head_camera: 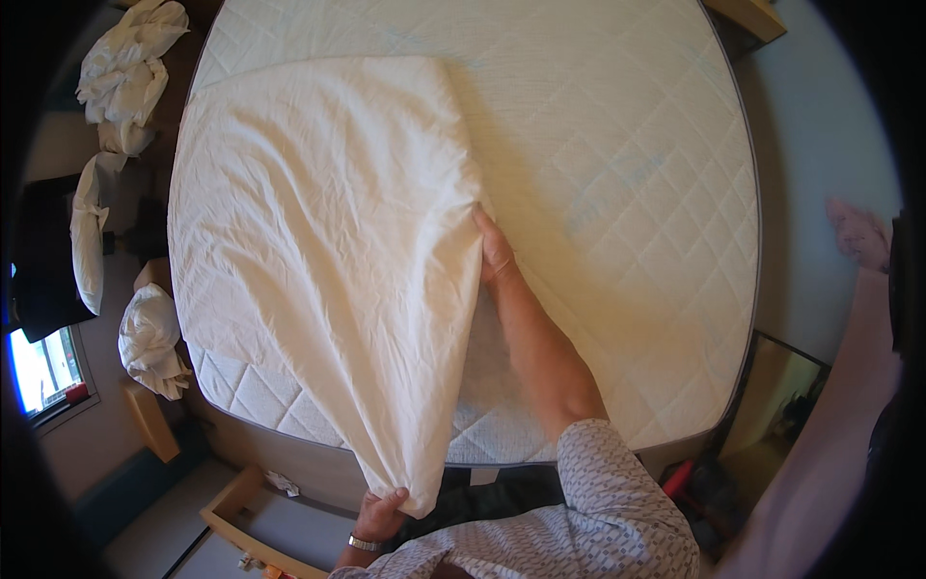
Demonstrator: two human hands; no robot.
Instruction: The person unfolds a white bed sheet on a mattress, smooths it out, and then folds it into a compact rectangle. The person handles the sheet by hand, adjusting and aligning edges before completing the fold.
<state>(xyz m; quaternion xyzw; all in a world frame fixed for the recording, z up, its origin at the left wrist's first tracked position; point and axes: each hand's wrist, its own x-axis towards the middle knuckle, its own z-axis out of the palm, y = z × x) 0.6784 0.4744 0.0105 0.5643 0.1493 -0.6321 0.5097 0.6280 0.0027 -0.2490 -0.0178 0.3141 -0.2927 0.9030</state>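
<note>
A folded white cloth, like a bed sheet or cover [311,203], lies over the left half of a quilted cream mattress [615,203] with a dark piped edge. My left hand [383,515], with a metal-band watch [364,543] at the wrist, grips a gathered corner of the cloth just beyond the mattress's near edge. Farther up, my right hand [494,242] holds the cloth's right edge, its thumb on top and its fingers hidden beneath. Creases run across the cloth from both hands.
Crumpled white bedding [126,69] lies at the upper left, with a white pillow [89,231] and another white bundle [150,340] nearer. A wooden-edged piece of furniture [224,532] stands at lower left. A framed mirror or panel [778,405] is at right.
</note>
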